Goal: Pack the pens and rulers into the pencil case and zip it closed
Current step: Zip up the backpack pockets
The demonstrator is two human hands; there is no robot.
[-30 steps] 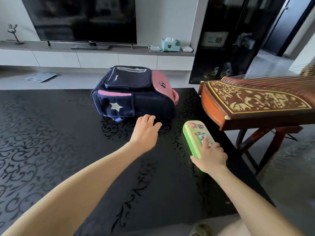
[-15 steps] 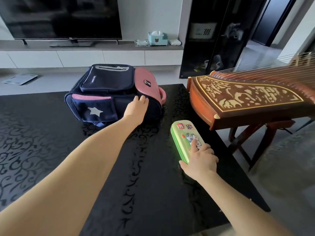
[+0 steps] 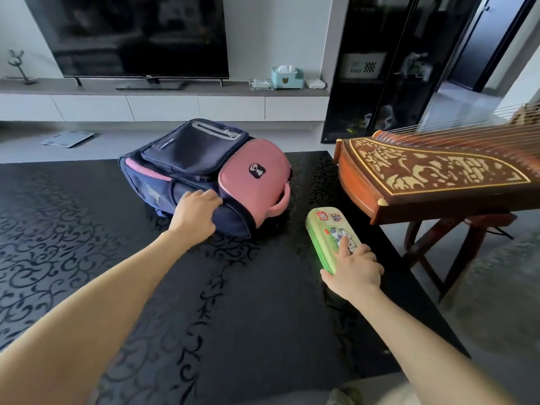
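A green hard pencil case (image 3: pixel 327 232) with cartoon pictures lies closed on the black patterned table (image 3: pixel 233 302), near its right edge. My right hand (image 3: pixel 355 268) grips its near end, thumb on the left side and index finger stretched along the lid. A navy and pink backpack (image 3: pixel 210 171) lies flat at the back of the table. My left hand (image 3: pixel 195 214) rests on its near side with fingers laid over the fabric. No pens or rulers are visible.
A wooden zither (image 3: pixel 432 171) on a stand sits just right of the table, close to the pencil case. Behind are a TV (image 3: pixel 131 36) on a low white cabinet, a tissue box (image 3: pixel 285 77) and a dark glass cabinet (image 3: pixel 388 59).
My left hand reached forward from the table surface onto the backpack's side. The backpack has turned, its pink end swinging nearer. My right hand stayed on the pencil case.
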